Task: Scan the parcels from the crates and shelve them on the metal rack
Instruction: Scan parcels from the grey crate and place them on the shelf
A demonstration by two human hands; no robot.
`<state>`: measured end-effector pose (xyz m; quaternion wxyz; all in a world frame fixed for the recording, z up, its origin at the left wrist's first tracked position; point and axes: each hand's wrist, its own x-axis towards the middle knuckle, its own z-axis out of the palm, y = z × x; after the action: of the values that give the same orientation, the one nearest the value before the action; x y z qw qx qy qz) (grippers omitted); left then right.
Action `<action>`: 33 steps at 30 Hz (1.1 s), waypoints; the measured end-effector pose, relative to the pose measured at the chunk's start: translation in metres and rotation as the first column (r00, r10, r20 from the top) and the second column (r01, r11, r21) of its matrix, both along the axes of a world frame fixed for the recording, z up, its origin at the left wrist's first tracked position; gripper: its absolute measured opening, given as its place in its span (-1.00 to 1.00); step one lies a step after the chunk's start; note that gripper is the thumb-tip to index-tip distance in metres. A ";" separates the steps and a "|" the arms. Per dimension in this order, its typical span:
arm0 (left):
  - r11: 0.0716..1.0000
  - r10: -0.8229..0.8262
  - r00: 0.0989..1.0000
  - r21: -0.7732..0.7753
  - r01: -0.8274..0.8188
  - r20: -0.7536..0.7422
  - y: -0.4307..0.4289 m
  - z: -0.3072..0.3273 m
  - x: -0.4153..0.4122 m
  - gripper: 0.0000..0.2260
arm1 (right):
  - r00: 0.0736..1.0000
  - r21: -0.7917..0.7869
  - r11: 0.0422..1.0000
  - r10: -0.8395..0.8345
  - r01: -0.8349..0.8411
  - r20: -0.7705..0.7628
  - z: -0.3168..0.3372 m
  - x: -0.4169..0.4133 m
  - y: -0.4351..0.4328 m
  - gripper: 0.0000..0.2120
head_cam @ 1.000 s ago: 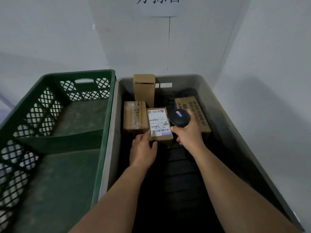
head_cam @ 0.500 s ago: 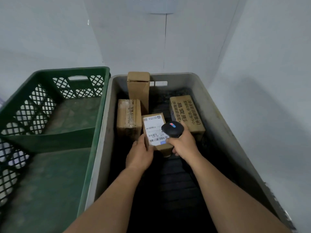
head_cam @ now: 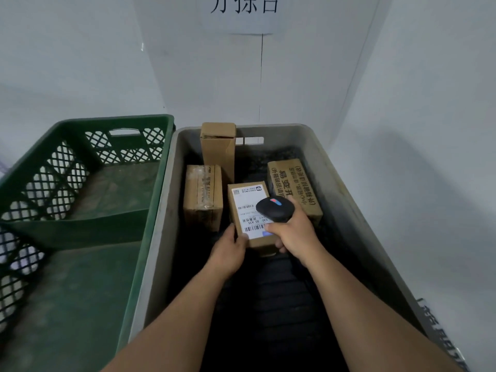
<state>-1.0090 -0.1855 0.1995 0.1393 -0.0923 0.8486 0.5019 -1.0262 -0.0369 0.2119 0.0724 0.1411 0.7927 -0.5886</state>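
Holding a labelled parcel (head_cam: 248, 210) inside the grey crate (head_cam: 168, 210), the person works with both hands low over the crate's dark floor (head_cam: 268, 304). The parcel is a small brown carton with its white shipping label facing up. Its long axis runs away from the person toward the far wall, leaning slightly to the right at the far end, and the barcode sits at the near end. Whether its underside touches the crate floor cannot be told.

The left hand (head_cam: 228, 249) has its grip pinched on the parcel's near left corner, thumb lying on the label's edge beside the barcode, the other fingers hidden beneath. The right hand (head_cam: 291, 234) has its grip curled round the handle of a black scanner (head_cam: 275, 209). The scanner's rounded head, marked red and blue on top, hangs over the right side of the label and points away from the person and a little left.

Three more cartons lie in the far half of the same crate:
- a tall box (head_cam: 218, 149) standing upright against the far wall
- a taped box (head_cam: 203, 194) lying lengthwise just left of the held parcel
- a printed box (head_cam: 295, 183) lying lengthwise just to its right, partly behind the scanner hand

A green lattice crate (head_cam: 107, 123) stands against the grey one's left side. A paper sign (head_cam: 244, 12) hangs on the white wall above.
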 end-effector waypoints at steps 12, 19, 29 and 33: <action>0.861 -0.031 0.982 0.494 0.121 -0.185 -0.012 0.080 0.017 -0.52 | 0.948 -0.032 0.992 -0.123 0.118 -0.295 0.103 0.057 0.005 -0.14; 0.825 -0.198 0.932 0.462 0.325 -0.303 -0.053 0.109 0.030 0.01 | 0.907 -0.023 0.993 -0.115 0.116 -0.405 0.141 0.087 -0.028 -0.15; 0.839 -0.174 0.885 0.405 0.363 -0.431 -0.093 0.125 0.029 0.02 | 0.866 -0.085 0.989 -0.148 0.122 -0.477 0.151 0.142 -0.058 -0.15; 0.860 -0.205 0.872 0.344 0.377 -0.445 -0.103 0.128 0.021 0.03 | 0.864 -0.129 0.987 -0.145 0.094 -0.482 0.142 0.164 -0.069 -0.15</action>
<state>-0.9884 -0.2885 0.3279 0.0583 0.1747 0.7347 0.6529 -0.8620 -0.1055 0.3536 -0.1602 0.0324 0.7439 -0.6480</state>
